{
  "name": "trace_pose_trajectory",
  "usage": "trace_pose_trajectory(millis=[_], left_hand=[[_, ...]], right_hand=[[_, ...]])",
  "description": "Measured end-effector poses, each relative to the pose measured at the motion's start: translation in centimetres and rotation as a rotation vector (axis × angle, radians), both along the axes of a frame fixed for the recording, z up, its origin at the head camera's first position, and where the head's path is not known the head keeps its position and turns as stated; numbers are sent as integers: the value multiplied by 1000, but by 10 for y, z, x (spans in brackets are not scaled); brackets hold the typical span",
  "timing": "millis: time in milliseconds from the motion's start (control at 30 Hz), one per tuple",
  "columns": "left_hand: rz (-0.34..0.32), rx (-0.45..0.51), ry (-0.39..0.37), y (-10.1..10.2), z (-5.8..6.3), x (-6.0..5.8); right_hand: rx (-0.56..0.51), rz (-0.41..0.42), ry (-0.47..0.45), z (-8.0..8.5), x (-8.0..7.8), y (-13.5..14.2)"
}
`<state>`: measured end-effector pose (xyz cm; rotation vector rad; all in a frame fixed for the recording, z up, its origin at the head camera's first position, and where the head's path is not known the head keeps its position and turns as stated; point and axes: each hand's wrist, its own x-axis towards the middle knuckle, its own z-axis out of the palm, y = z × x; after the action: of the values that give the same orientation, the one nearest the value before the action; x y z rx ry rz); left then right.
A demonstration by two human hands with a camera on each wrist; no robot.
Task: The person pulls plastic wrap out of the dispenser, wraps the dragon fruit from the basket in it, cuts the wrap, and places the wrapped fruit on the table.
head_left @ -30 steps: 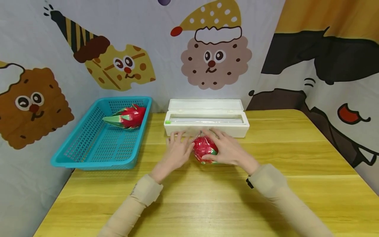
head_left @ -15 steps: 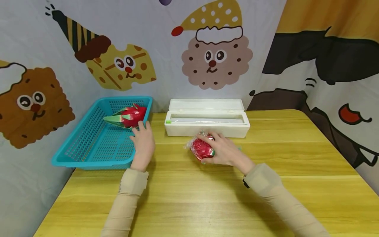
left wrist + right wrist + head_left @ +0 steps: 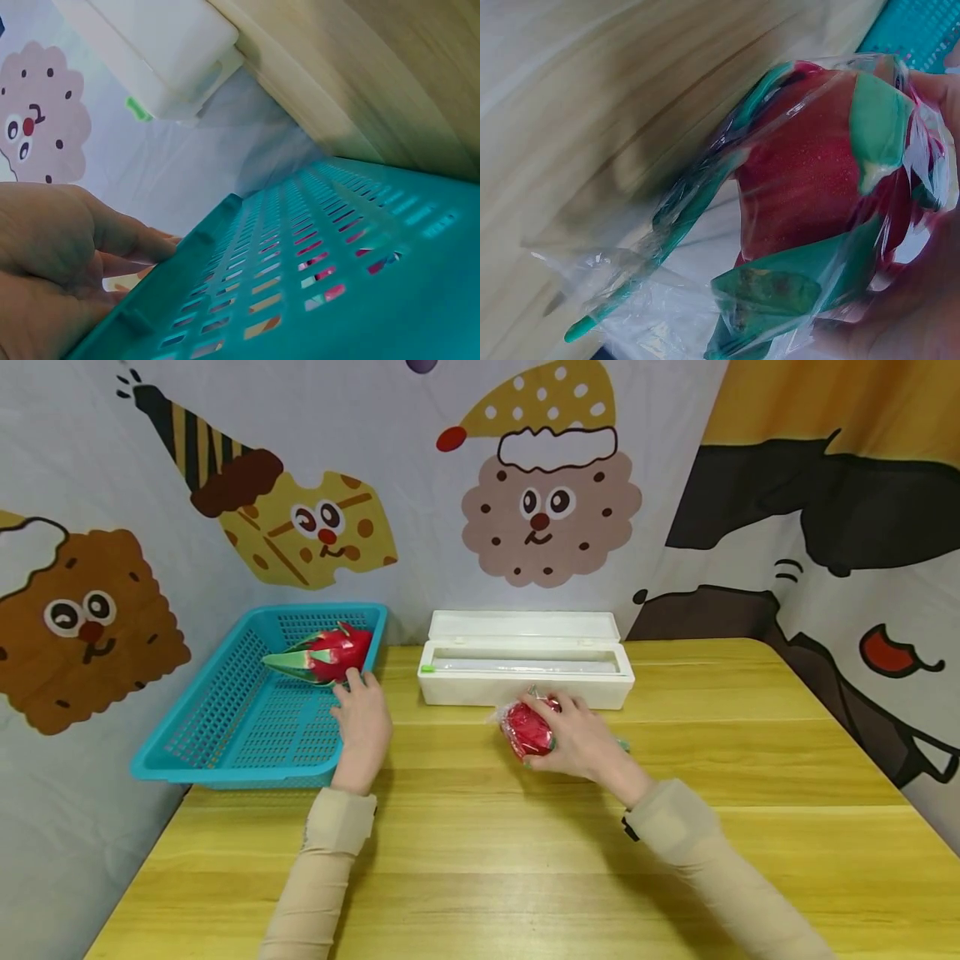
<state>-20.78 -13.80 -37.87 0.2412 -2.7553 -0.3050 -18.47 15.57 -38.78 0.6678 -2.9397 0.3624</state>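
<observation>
My right hand (image 3: 583, 742) grips a red dragon fruit (image 3: 528, 730) wrapped in clear plastic film, just in front of the white box. In the right wrist view the film (image 3: 667, 307) hangs loose around the green scales of the fruit. My left hand (image 3: 363, 724) holds the right rim of the blue basket (image 3: 247, 777), its fingers reaching over to the inner side. From the left wrist, one digit (image 3: 135, 236) is seen touching the rim (image 3: 191, 259). A second dragon fruit (image 3: 337, 653) lies in the basket near those fingertips, seen only through the holes in the left wrist view.
The white box (image 3: 525, 691) stands at the back of the wooden table (image 3: 480, 877) with its lid raised. A clear roll (image 3: 525, 667) lies inside, a green slider at its left end. Behind hangs a cartoon-printed curtain (image 3: 435, 527).
My left hand has left the wrapped dragon fruit for the basket's rim, where it then stays. The right hand has shifted the wrapped fruit left, then slightly right again.
</observation>
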Motion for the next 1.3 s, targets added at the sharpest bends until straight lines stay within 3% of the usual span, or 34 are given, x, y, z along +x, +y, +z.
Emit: trace_pose_trajectory(millis=[233,700,1067,1300], left_hand=[[0,-18,-10,-1,0,0],[-9,2,-17,-2,-1,-1],[-8,2,-14,-2,-1,0],[-9,-1,-12,-3,-1,0]], right_hand=[[0,-91,16,-1,-1,34],[37,-309,-38,0,9,118],[12,-496,-67,0,11,186],[-9,-612,-79,-1,16,214]])
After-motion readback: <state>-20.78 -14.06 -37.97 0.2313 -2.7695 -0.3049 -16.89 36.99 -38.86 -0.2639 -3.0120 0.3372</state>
